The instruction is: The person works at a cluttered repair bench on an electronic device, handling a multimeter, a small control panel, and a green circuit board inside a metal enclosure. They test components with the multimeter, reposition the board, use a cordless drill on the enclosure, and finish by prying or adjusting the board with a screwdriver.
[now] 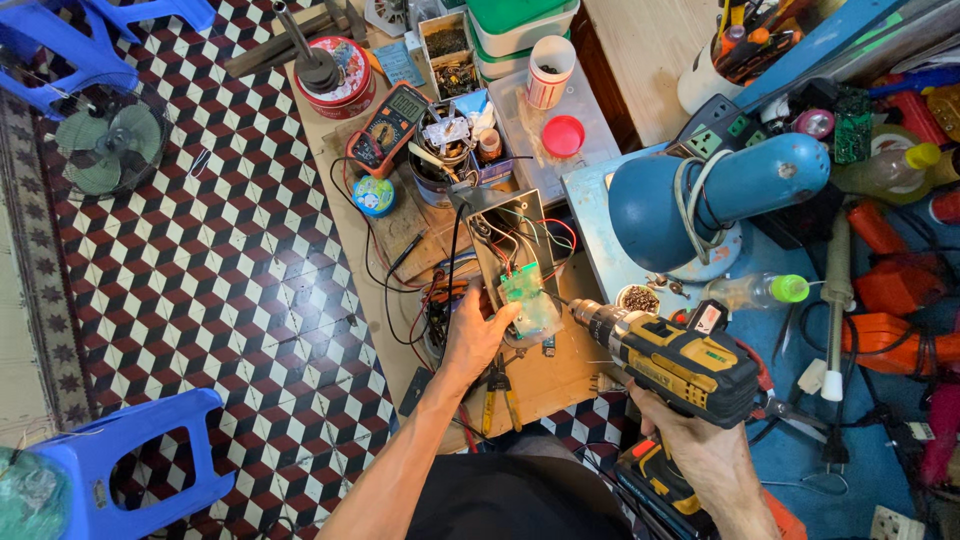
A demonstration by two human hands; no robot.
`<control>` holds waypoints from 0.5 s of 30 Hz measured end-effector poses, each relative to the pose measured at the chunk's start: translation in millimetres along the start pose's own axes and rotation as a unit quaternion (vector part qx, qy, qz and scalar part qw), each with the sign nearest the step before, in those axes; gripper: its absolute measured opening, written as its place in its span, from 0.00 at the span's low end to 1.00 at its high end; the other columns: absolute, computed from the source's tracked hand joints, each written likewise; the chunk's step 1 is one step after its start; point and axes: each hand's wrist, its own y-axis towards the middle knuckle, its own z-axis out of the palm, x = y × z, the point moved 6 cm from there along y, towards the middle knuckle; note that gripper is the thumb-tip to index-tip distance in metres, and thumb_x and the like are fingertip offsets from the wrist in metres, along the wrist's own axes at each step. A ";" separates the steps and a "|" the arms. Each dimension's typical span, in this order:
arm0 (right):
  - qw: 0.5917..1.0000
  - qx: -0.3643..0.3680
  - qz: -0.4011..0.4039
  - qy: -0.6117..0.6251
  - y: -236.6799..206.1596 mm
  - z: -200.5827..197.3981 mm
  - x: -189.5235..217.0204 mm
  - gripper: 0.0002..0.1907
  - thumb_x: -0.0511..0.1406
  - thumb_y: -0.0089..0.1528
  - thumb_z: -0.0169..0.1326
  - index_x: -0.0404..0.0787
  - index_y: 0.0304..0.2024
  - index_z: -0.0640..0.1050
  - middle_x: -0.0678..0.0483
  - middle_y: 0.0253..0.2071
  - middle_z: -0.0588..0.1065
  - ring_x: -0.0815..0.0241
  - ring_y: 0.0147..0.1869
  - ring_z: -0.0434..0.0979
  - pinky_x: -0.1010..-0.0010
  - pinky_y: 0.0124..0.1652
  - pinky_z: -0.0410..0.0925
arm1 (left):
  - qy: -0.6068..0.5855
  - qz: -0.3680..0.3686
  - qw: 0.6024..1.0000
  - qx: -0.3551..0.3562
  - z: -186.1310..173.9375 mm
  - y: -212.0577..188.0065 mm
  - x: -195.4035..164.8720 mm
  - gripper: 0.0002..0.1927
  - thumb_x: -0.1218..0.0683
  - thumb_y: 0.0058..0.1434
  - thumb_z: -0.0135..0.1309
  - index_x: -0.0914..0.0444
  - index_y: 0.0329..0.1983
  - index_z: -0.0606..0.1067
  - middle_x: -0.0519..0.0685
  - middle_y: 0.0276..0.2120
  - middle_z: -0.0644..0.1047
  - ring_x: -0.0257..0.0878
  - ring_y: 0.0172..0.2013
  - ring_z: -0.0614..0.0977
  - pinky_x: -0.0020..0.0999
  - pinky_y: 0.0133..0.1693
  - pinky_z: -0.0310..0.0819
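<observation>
- Just beyond the left hand (478, 335)'s fingertips sits the green circuit board (522, 290) inside the open metal casing (510, 245), which those fingers clasp at its near end.
- The right hand (700, 450) is clenched on the yellow cordless drill (672, 360), its tip at the board; a slip could gouge the board or reach the thumb.
- The red wires (562, 232) past the fingers could snag.

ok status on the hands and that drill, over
Left hand steadies green circuit board in open casing. Right hand grips yellow cordless drill, bit at board. Loose wires close by.
</observation>
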 end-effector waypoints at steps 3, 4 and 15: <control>1.000 -0.006 0.008 -0.019 1.1 -1.1 -1.5 0.08 0.28 0.58 0.60 0.33 0.40 0.82 0.53 0.22 0.75 0.65 0.24 0.72 0.72 0.25 0.67 | -0.017 -0.011 1.000 0.010 0.5 0.1 1.8 0.22 0.56 0.61 0.59 0.66 0.56 0.70 0.54 0.48 0.83 0.41 0.49 0.84 0.35 0.51 0.77; 1.000 -0.007 0.009 -0.027 1.3 -1.5 -1.5 0.08 0.28 0.58 0.60 0.33 0.40 0.82 0.53 0.22 0.75 0.65 0.23 0.72 0.72 0.25 0.67 | -0.018 -0.015 1.000 0.013 0.9 0.3 2.7 0.22 0.55 0.61 0.59 0.66 0.56 0.70 0.54 0.48 0.83 0.40 0.49 0.84 0.35 0.51 0.76; 0.999 0.002 -0.034 0.021 -1.7 1.9 7.9 0.12 0.27 0.58 0.59 0.32 0.45 0.82 0.51 0.28 0.78 0.65 0.26 0.74 0.73 0.28 0.71 | -0.042 -0.053 0.998 -0.003 0.2 2.0 6.4 0.21 0.53 0.64 0.57 0.66 0.57 0.71 0.52 0.46 0.82 0.39 0.46 0.82 0.35 0.49 0.76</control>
